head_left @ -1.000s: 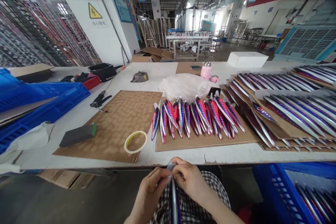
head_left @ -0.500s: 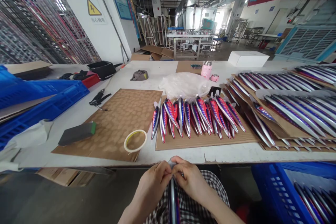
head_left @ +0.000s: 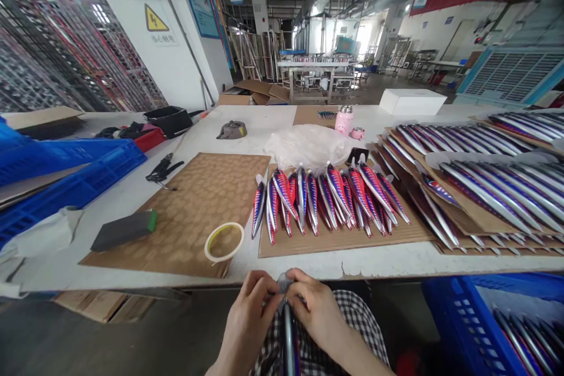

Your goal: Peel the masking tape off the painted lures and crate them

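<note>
A silver, blue and purple fishing lure lies lengthwise over my lap, below the table edge, its lower end cut off by the frame. A clear lip stands up at its top end. My right hand pinches that end between thumb and curled fingers. From the other side my left hand has thumb and forefinger closed at the lip's left edge. The fingertips partly cover the spot where lip and body meet. Many similar finished-looking lures with red sides lie in a row on cardboard beyond my hands.
Left on the table are a tape roll, a grey block, pliers and a blue crate. More lures cover stacked cardboard at right. Another blue crate stands low right. A pink bottle stands behind.
My left fingers have shifted slightly left, away from my right fingers, so more of the clear lip shows between them. The view has tilted a little; the table things lie as before.
</note>
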`<state>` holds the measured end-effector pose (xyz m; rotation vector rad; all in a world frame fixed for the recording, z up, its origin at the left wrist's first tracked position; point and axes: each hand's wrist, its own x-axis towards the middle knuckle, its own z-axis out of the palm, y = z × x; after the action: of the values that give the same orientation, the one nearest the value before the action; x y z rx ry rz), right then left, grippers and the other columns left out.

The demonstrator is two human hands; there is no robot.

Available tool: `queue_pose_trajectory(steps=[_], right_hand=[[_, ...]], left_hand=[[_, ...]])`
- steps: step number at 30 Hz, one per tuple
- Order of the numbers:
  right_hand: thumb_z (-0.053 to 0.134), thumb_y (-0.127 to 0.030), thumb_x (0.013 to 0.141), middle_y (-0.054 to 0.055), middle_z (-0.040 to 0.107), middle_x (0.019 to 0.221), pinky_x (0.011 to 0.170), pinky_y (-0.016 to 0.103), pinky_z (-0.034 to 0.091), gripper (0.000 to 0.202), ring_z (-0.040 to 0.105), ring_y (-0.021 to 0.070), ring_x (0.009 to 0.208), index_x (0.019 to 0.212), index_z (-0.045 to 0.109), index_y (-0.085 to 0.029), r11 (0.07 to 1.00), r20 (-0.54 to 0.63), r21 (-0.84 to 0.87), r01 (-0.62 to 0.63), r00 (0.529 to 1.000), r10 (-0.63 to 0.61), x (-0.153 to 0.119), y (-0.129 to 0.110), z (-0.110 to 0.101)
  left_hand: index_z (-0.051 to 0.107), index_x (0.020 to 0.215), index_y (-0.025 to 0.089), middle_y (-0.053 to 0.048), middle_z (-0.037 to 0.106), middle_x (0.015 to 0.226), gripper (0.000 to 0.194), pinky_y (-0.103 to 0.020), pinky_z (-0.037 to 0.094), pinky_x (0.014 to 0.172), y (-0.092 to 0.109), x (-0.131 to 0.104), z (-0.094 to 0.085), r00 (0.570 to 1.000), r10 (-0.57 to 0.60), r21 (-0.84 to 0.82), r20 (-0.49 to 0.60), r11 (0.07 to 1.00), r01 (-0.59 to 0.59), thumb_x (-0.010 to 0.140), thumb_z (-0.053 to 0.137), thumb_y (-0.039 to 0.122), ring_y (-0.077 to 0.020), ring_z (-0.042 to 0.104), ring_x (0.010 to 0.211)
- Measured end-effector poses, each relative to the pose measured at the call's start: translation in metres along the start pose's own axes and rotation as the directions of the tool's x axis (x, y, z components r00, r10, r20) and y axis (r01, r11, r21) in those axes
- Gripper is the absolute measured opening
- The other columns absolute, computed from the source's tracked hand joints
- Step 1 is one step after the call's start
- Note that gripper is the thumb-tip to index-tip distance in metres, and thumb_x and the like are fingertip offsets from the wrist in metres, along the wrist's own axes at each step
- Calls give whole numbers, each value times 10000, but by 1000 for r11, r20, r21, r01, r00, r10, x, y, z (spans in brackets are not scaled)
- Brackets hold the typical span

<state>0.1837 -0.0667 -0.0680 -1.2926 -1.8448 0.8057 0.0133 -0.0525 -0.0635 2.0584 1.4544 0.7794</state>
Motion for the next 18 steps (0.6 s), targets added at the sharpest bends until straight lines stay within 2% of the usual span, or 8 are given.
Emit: queue_pose_trajectory(steps=[2, 6, 9, 10, 12, 14, 15, 18], right_hand=[[523, -58, 820, 33, 656, 1100, 881, 257, 481, 206, 648, 166, 972, 798, 663, -207, 999, -20, 4, -31, 999, 31, -1, 2, 2], [542, -46, 812, 47, 664, 1108, 859, 260, 488, 198, 661, 171, 953, 767, 662, -197, 998, -39, 23, -65, 997, 66, -2, 4, 5], [551, -40, 798, 50, 680, 1074, 873, 258, 489, 190, 646, 188, 1018, 747, 652, -192, 995, -49, 35, -90, 995, 92, -2, 4, 5], [553, -50, 801, 58, 676, 1094, 888, 260, 487, 177, 629, 196, 1062, 783, 656, -192, 995, -51, 33, -96, 994, 98, -2, 3, 4], [544, -91, 828, 79, 624, 1216, 948, 277, 465, 224, 566, 205, 1170, 996, 649, -195, 998, -26, 8, -69, 997, 69, -2, 2, 0], [506, -146, 877, 88, 513, 1363, 991, 299, 442, 342, 525, 205, 1220, 1208, 560, -212, 999, 41, -42, -10, 999, 12, -2, 2, -3], [484, -162, 896, 84, 476, 1397, 993, 306, 441, 343, 525, 204, 1220, 1228, 546, -222, 998, 79, -61, 13, 997, -8, -1, 1, -5], [504, -125, 874, 80, 536, 1327, 944, 299, 468, 186, 577, 208, 1151, 956, 652, -203, 997, 94, -70, -28, 995, 35, 0, 1, -5]], left_hand=[[600, 790, 236, -9, 572, 881, 111, -237, 477, 712, -2, -4, 3, 999, 43, -29, 22, 999, -43, 864, 519, 248, -153, 593, 781], [637, 894, 254, -13, 573, 930, 129, -217, 474, 741, -4, -8, 5, 994, 101, -74, 35, 992, -98, 881, 513, 222, -142, 597, 827], [616, 803, 232, -9, 576, 880, 148, -215, 470, 717, -2, -8, 5, 993, 120, -48, 16, 992, -119, 890, 498, 219, -138, 597, 794], [605, 778, 226, -7, 577, 864, 162, -212, 469, 710, -1, -7, 4, 991, 130, -38, 18, 991, -129, 892, 491, 212, -135, 598, 781], [592, 755, 219, -4, 578, 843, 169, -203, 469, 696, 1, -5, 3, 988, 153, -25, 26, 988, -153, 887, 489, 193, -127, 600, 760], [585, 749, 215, -1, 579, 832, 162, -192, 470, 690, 3, -4, 1, 983, 181, -21, 27, 983, -180, 874, 493, 168, -119, 603, 747], [584, 749, 214, 0, 580, 829, 159, -189, 470, 689, 4, -4, 1, 981, 192, -20, 22, 981, -192, 868, 495, 156, -116, 604, 745], [579, 747, 213, 2, 577, 831, 155, -185, 470, 689, 4, -4, 0, 980, 197, -23, 13, 980, -197, 851, 499, 129, -113, 603, 748]])
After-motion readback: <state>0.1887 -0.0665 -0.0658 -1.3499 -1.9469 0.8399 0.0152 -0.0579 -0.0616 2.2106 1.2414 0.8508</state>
